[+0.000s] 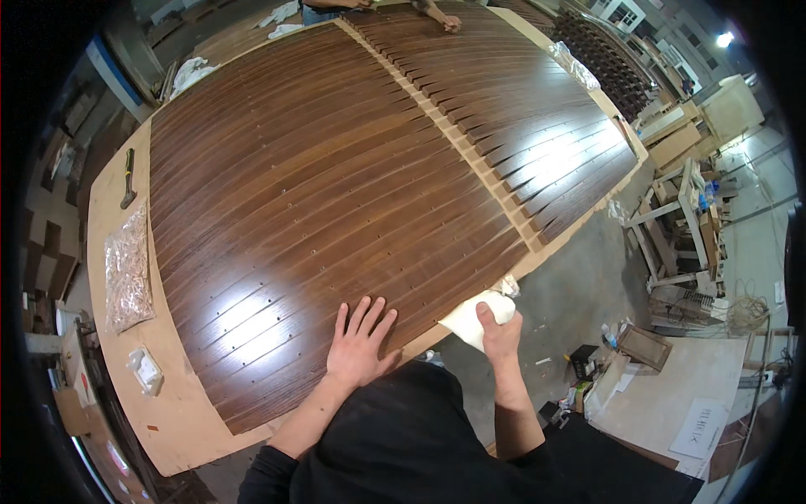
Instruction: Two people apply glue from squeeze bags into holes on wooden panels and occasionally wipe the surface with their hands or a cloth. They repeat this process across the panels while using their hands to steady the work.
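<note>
One left hand (361,349) lies palm-down on the dark slatted panel (277,218) in the head view, fingers extended, slightly spread, gripping nothing. The right hand (501,332) is wrapped round a white container (472,322) at the panel's near edge; whether it touches the edge I cannot tell. Dark lettering marks a white sheet (698,427) at lower right. Pale board (113,420) juts past the panel's left edge, bearing a hammer (128,178). Grey floor (579,286) stretches between the panel and a wooden frame (667,218).

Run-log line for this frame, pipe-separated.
left hand: palm-down on brown slats | right hand: gripping white container | left of slats: hammer, clear bag
</note>
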Action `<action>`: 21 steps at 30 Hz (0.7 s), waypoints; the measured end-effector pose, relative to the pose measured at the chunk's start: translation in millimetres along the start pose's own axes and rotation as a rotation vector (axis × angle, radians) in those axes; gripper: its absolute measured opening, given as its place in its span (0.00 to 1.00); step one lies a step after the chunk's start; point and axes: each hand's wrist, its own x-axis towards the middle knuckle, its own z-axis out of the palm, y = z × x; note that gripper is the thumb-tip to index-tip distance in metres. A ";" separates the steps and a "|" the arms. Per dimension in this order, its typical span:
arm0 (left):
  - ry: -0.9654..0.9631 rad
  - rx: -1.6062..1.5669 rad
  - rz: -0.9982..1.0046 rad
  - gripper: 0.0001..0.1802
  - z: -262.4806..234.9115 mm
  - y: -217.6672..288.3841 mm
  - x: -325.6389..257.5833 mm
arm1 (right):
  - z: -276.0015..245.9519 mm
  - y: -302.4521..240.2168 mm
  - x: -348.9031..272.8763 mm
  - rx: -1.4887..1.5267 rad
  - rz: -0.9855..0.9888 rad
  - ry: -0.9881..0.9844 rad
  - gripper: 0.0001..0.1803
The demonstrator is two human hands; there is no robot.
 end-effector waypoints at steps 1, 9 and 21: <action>0.001 -0.006 0.001 0.45 -0.6 0.4 0.4 | 1.7 0.4 0.4 -0.007 0.010 0.003 0.18; 0.009 -0.023 -0.009 0.45 -4.3 -0.9 0.1 | 15.5 -9.7 1.9 -0.098 0.006 -0.015 0.18; 0.032 -0.035 0.010 0.46 -5.5 -0.5 2.0 | 15.9 -11.8 5.6 -0.290 -0.052 -0.067 0.19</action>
